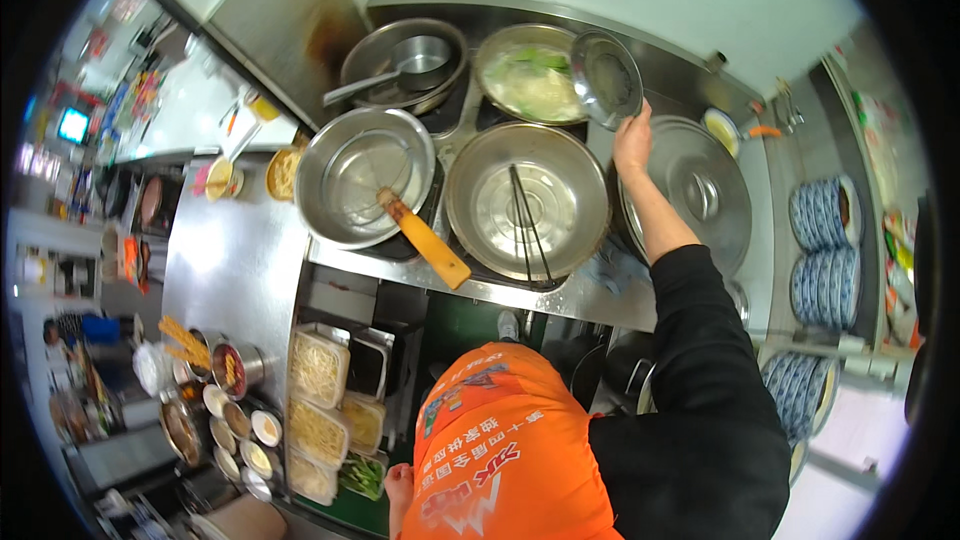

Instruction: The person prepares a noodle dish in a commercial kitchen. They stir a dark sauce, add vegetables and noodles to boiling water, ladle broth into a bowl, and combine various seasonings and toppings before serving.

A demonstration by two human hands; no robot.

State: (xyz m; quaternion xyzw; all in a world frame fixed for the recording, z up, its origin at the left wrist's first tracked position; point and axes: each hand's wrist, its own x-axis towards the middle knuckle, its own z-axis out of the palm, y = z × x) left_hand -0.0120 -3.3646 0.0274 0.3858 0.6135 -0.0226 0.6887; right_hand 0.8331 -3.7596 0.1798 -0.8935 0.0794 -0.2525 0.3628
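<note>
My right hand (pixel 634 139) grips the rim of a shallow round steel bowl (pixel 606 79), tilted at the right edge of the back right pan (pixel 491 101). Pale broth, what look like noodles and green leaves (pixel 536 64) fill that pan. In front of it, a wide steel pot (pixel 480 187) holds long dark chopsticks (pixel 523 217) leaning on its rim. A wire strainer with a yellow handle (pixel 427 240) rests across the front left pan (pixel 322 202). My left hand (pixel 400 484) hangs low beside the orange apron (pixel 517 450), partly hidden, its fingers seemingly curled.
A saucepan (pixel 424 64) sits inside the back left pan (pixel 360 52). Right of the stove is a large lidded pot (pixel 694 195) under my forearm. Stacked blue-patterned bowls (pixel 821 289) line the right shelf. Food tubs (pixel 319 427) and seasoning containers (pixel 240 420) stand lower left.
</note>
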